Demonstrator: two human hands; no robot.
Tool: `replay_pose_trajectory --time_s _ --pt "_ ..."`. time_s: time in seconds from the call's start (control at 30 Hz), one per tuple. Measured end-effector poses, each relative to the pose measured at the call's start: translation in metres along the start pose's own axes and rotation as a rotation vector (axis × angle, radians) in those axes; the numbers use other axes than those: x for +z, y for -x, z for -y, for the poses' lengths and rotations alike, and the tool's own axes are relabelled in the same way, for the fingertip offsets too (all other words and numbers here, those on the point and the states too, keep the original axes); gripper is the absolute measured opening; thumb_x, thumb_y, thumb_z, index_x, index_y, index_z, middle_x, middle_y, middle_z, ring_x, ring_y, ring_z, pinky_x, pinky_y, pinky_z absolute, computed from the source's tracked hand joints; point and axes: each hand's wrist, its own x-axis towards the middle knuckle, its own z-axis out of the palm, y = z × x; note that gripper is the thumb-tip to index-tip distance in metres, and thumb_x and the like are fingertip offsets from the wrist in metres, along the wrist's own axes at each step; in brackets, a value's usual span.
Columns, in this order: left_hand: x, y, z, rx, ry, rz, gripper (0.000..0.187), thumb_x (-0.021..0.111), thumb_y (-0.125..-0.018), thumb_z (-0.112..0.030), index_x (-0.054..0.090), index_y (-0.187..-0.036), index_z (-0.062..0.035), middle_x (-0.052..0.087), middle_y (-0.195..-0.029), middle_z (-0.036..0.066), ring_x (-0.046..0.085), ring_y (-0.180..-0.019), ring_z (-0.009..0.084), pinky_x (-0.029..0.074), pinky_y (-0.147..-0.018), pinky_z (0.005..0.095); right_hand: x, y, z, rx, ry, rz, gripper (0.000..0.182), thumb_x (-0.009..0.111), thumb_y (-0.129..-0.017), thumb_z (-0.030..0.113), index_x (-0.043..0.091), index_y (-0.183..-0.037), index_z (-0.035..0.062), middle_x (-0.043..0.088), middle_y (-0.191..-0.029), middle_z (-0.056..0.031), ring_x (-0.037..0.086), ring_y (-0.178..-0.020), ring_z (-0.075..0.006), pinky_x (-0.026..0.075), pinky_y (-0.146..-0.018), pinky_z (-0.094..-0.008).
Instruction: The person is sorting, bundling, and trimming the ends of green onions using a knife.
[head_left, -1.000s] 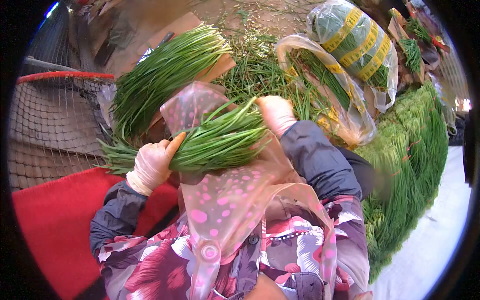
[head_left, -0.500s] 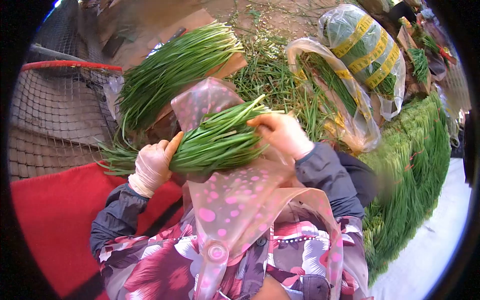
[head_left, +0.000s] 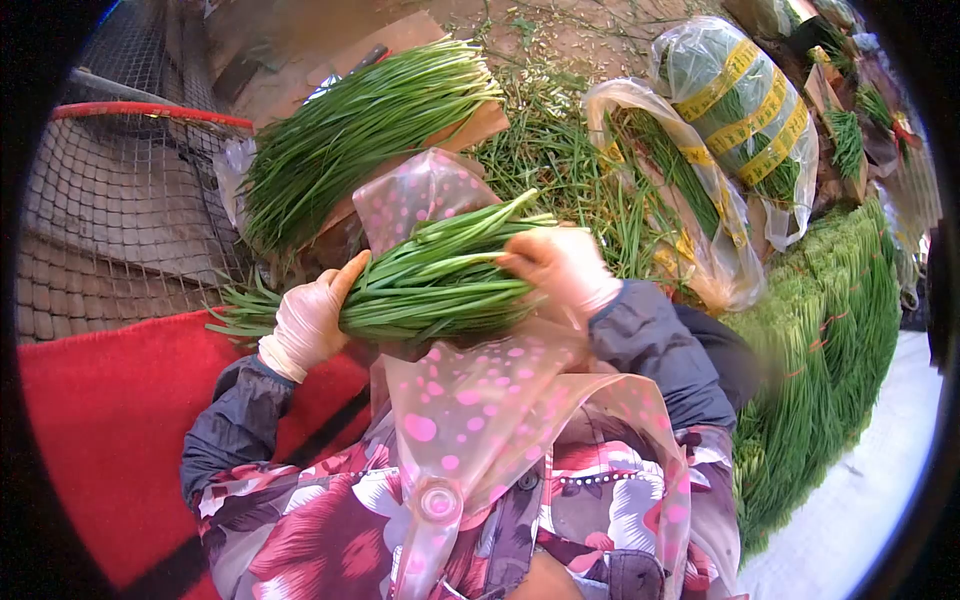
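A bunch of long green stalks point(head_left: 440, 275) lies sideways over my lap, above a clear apron with pink dots point(head_left: 470, 400). My left hand point(head_left: 310, 315), in a pale glove, is wrapped round the leafy left part, its thumb on top. At the pale cut ends on the right, my gloved right hand point(head_left: 563, 268) grips the bunch with bent fingers; some fingertips are hidden behind the stalks. Beyond the bunch, a larger pile of the same stalks point(head_left: 360, 135) rests on brown cardboard point(head_left: 478, 128).
Loose trimmings point(head_left: 545, 150) cover the ground ahead. Clear bags with yellow tape point(head_left: 735, 110) hold greens at the upper right. Tied bundles point(head_left: 830, 350) are stacked at the right. A red-rimmed net point(head_left: 110, 220) and red cloth point(head_left: 110, 420) lie at the left.
The whole view has shifted slightly. Both hands keep hold of the bunch, and the right hand has turned a little over its cut ends.
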Motion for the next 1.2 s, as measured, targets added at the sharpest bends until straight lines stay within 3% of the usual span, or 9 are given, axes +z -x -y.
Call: replay_pose_trajectory --time_s 0.57,0.63,0.7,0.77,0.87,0.9,0.97,1.1,1.2 --pt "0.001 0.003 0.013 0.059 -0.015 0.006 0.050 0.066 -0.066 -0.007 0.061 -0.115 -0.0145 0.063 -0.081 0.009 0.063 -0.073 0.0313 0.050 -0.063 0.0404 -0.027 0.047 -0.070 0.458 -0.226 0.034 0.027 0.068 -0.083 0.036 0.070 -0.088 0.0093 0.065 -0.073 -0.0130 0.064 -0.070 -0.0267 0.049 -0.065 -0.0363" --pt "0.009 0.006 0.017 0.061 -0.011 0.001 0.050 0.066 -0.066 -0.006 0.061 -0.115 -0.0153 0.062 -0.081 0.009 0.063 -0.073 0.0316 0.050 -0.062 0.0401 -0.025 0.059 -0.098 0.628 0.204 0.049 0.026 0.067 -0.083 0.035 0.070 -0.088 0.0099 0.066 -0.073 -0.0132 0.064 -0.070 -0.0282 0.050 -0.067 -0.0367" --pt "0.013 0.008 0.012 0.037 0.005 -0.020 0.052 0.066 -0.065 -0.005 0.061 -0.116 -0.0159 0.062 -0.080 0.009 0.063 -0.074 0.0319 0.050 -0.062 0.0401 -0.027 0.066 -0.093 0.715 -0.107 -0.020 0.026 0.064 -0.086 0.033 0.071 -0.095 0.0098 0.067 -0.071 -0.0089 0.065 -0.068 -0.0224 0.050 -0.061 -0.0336" --pt "0.016 0.006 0.010 0.041 0.028 -0.018 0.052 0.067 -0.065 -0.006 0.060 -0.116 -0.0158 0.062 -0.081 0.009 0.063 -0.074 0.0320 0.050 -0.062 0.0401 -0.043 0.048 -0.045 0.708 -0.828 -0.017 0.030 0.059 -0.092 0.024 0.066 -0.114 0.0055 0.063 -0.067 -0.0006 0.055 -0.056 -0.0066 0.044 -0.052 -0.0219" --pt "0.019 0.006 0.006 0.035 0.005 -0.028 0.052 0.068 -0.065 -0.007 0.060 -0.116 -0.0156 0.062 -0.082 0.010 0.063 -0.074 0.0319 0.050 -0.063 0.0401 -0.029 0.021 -0.016 0.717 -0.610 0.300 0.057 0.070 -0.082 0.038 0.058 -0.126 0.0029 0.063 -0.069 -0.0017 0.053 -0.053 -0.0063 0.042 -0.050 -0.0204" --pt "0.019 0.007 0.006 0.047 -0.003 -0.016 0.052 0.068 -0.065 -0.007 0.060 -0.116 -0.0151 0.062 -0.082 0.010 0.063 -0.075 0.0319 0.050 -0.063 0.0400 0.007 0.020 -0.042 0.578 -0.593 0.336 0.059 0.072 -0.080 0.043 0.061 -0.122 0.0030 0.063 -0.069 -0.0018 0.052 -0.052 -0.0057 0.040 -0.047 -0.0211" --pt "0.018 0.009 0.004 0.050 -0.013 0.004 0.052 0.068 -0.065 -0.006 0.060 -0.116 -0.0146 0.062 -0.082 0.010 0.063 -0.075 0.0319 0.050 -0.064 0.0399 0.005 0.011 -0.029 0.730 -0.753 0.408 0.054 0.071 -0.080 0.043 0.063 -0.117 0.0037 0.062 -0.069 -0.0001 0.052 -0.054 -0.0048 0.038 -0.047 -0.0201" --pt "0.025 0.012 0.004 0.030 0.088 -0.047 0.051 0.070 -0.066 -0.007 0.060 -0.116 -0.0135 0.062 -0.083 0.011 0.063 -0.076 0.0325 0.050 -0.064 0.0403 0.026 0.034 -0.050 0.860 -1.394 -0.063 0.040 0.070 -0.083 0.040 0.064 -0.105 0.0077 0.058 -0.067 0.0026 0.047 -0.052 -0.0061 0.036 -0.048 -0.0198" --pt "0.029 0.012 0.002 0.029 0.156 -0.046 0.051 0.070 -0.067 -0.008 0.059 -0.117 -0.0129 0.063 -0.084 0.011 0.063 -0.076 0.0329 0.049 -0.064 0.0405 0.021 0.036 -0.017 0.843 -1.242 0.064 0.040 0.073 -0.082 0.035 0.062 -0.107 0.0063 0.058 -0.067 -0.0014 0.045 -0.049 -0.0069 0.035 -0.046 -0.0223"
